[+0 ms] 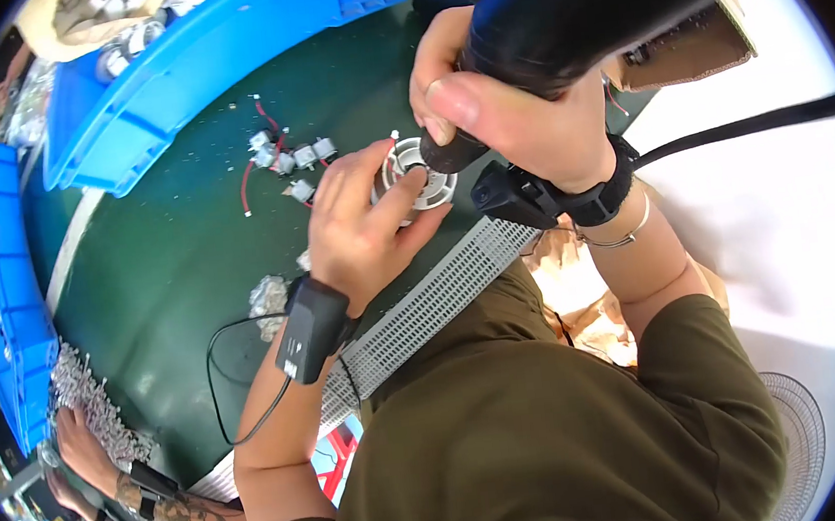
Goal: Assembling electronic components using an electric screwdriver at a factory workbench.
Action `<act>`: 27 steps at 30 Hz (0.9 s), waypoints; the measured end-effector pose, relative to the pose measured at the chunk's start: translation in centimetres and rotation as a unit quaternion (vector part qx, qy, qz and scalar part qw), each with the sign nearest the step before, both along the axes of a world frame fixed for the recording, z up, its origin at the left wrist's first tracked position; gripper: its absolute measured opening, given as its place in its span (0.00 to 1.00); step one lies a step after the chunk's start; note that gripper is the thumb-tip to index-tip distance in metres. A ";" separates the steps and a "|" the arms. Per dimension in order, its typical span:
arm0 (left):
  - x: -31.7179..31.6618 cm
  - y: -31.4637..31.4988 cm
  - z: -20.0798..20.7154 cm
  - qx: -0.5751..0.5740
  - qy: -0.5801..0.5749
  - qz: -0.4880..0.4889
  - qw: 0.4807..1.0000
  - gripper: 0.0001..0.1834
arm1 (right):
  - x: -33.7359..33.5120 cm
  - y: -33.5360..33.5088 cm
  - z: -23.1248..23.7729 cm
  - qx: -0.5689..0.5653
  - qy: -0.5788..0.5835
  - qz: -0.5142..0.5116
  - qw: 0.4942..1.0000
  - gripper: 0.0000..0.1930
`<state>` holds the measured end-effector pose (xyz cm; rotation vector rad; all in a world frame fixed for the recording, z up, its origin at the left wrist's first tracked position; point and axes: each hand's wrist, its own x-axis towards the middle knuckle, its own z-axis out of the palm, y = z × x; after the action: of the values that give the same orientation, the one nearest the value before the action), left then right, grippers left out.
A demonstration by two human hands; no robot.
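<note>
My left hand [358, 216] is closed around the rim of a round white plastic part [444, 190] with a ringed, open face, steadying it above the green table. A thick black electric screwdriver [555, 21] is gripped in my right hand [536, 129]. Its narrow end points down at the white part; whether the tip touches is hidden. Just beyond my left hand lie several small silver motors [305, 157] with red wires. Each wrist carries a black strapped device, and a cable runs off the left one [315, 326].
Long blue bins [191, 96] line the far and left sides. A perforated pale strip [421, 300] edges the table before me. An open cardboard box [695, 58] is at the right. At lower left, another person's hands [84, 448] are beside a pile of small pale pieces [99, 402].
</note>
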<state>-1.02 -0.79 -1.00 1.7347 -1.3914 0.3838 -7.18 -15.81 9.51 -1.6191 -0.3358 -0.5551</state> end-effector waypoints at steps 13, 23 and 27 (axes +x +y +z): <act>13.4 17.0 1.7 0.247 -0.105 0.471 0.840 0.17 | 1.6 -1.0 3.2 0.065 0.011 -0.191 0.979 0.24; 10.0 6.7 0.4 0.158 0.232 0.198 0.939 0.09 | 4.0 -1.4 1.7 -0.013 -0.044 -0.241 0.969 0.24; 9.8 5.6 2.5 0.079 0.388 0.156 0.905 0.07 | 3.4 -0.4 -1.6 -0.133 -0.281 -0.359 0.880 0.09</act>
<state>8.80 4.81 1.53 1.9358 -0.5794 -0.2585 -3.75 -16.18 7.94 -1.8067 -0.2286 -1.6260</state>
